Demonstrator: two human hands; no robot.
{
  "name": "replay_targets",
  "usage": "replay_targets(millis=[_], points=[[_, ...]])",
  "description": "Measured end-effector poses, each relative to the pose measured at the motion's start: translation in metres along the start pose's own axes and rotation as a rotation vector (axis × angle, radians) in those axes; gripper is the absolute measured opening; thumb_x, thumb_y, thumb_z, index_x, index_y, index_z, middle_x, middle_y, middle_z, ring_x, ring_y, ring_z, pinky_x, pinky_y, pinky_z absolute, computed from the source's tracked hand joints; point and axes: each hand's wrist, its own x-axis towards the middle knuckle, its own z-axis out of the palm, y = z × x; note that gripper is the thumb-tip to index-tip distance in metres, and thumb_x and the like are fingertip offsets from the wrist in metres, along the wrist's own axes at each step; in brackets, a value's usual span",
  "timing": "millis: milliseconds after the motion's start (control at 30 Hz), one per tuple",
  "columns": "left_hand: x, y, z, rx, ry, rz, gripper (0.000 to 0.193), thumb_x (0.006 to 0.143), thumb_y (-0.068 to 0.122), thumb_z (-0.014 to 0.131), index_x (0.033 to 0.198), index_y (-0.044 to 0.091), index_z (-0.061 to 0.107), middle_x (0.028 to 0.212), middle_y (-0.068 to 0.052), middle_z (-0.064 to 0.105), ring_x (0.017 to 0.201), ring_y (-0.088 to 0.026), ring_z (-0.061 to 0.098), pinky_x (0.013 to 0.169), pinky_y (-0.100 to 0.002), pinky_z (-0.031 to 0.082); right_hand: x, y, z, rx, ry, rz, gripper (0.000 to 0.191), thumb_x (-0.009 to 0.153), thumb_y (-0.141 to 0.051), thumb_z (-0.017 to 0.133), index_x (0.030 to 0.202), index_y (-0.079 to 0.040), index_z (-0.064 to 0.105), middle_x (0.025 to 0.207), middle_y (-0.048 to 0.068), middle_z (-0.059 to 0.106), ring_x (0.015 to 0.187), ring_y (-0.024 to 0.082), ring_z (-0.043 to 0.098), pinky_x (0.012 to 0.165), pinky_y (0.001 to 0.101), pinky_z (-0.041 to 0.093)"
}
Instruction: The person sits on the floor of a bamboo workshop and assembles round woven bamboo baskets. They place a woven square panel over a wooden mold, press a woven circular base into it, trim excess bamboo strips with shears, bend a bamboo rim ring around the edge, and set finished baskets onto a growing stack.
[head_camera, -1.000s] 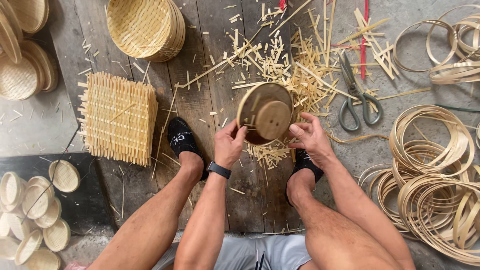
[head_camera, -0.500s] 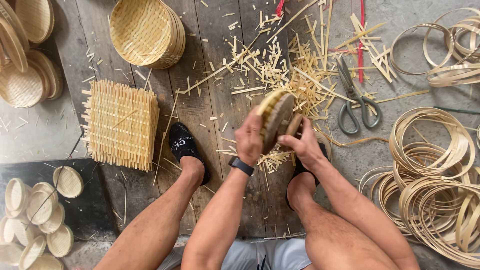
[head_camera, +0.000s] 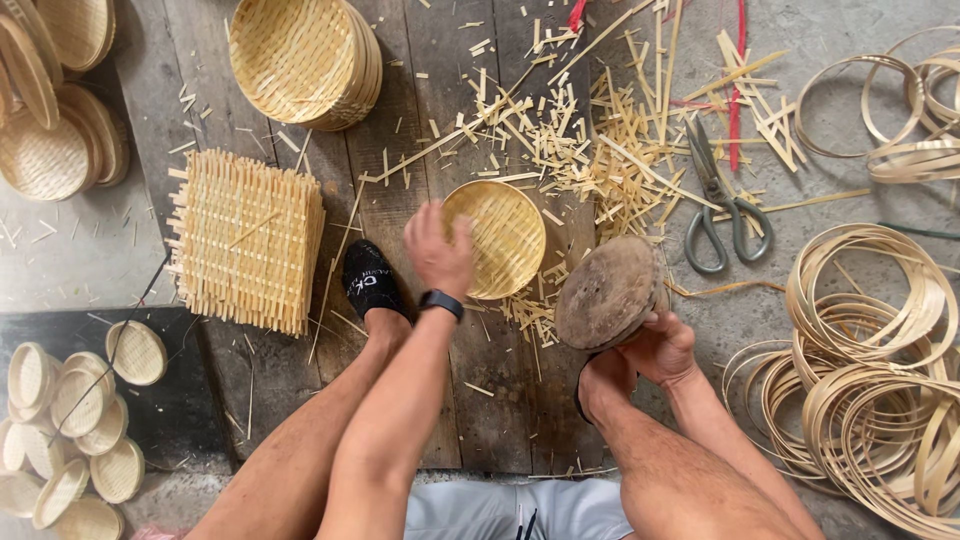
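My left hand (head_camera: 438, 250) grips the left rim of a small round woven bamboo basket (head_camera: 500, 238), which lies face up on the wooden planks. My right hand (head_camera: 662, 347) holds a dark round wooden mould (head_camera: 606, 293) tilted above my right foot, apart from the basket. A black watch sits on my left wrist. Both my legs stretch forward, with a black slipper (head_camera: 372, 281) on the left foot.
A stack of square woven mats (head_camera: 246, 240) lies to the left, a stack of finished baskets (head_camera: 300, 58) at the top. Scissors (head_camera: 722, 205) rest among bamboo offcuts (head_camera: 600, 140). Coiled bamboo hoops (head_camera: 870, 380) fill the right side. More small baskets (head_camera: 60, 440) sit lower left.
The basket and the mould were held together in both hands; now they are apart, the basket down on the planks at the left, the mould drawn right in my right hand.
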Motion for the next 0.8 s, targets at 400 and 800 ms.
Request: replay_targets(millis=[400,800], points=[[-0.04,-0.01,0.003,0.269,-0.315,0.768,0.033,0.097,0.006,0.062,0.129,0.005,0.068,0.14,-0.015,0.065,0.134,-0.029,0.057,0.116,-0.045,0.044,0.014,0.0,-0.056,-0.063,-0.162,0.082,0.03,0.099,-0.036,0.074,0.112,-0.014,0.059,0.117,0.005,0.064,0.119,0.029,0.059,0.111,0.0512,0.042],[0.218,-0.029,-0.096,0.382,0.171,0.461,0.016,0.097,0.005,0.065,0.107,0.006,0.077,0.119,-0.013,0.075,0.113,-0.03,0.07,0.099,-0.038,0.055,0.018,-0.004,-0.073,-0.066,-0.068,0.12,0.037,0.088,-0.04,0.076,0.104,-0.007,0.067,0.125,0.015,0.068,0.122,0.035,0.06,0.109,0.056,0.04]])
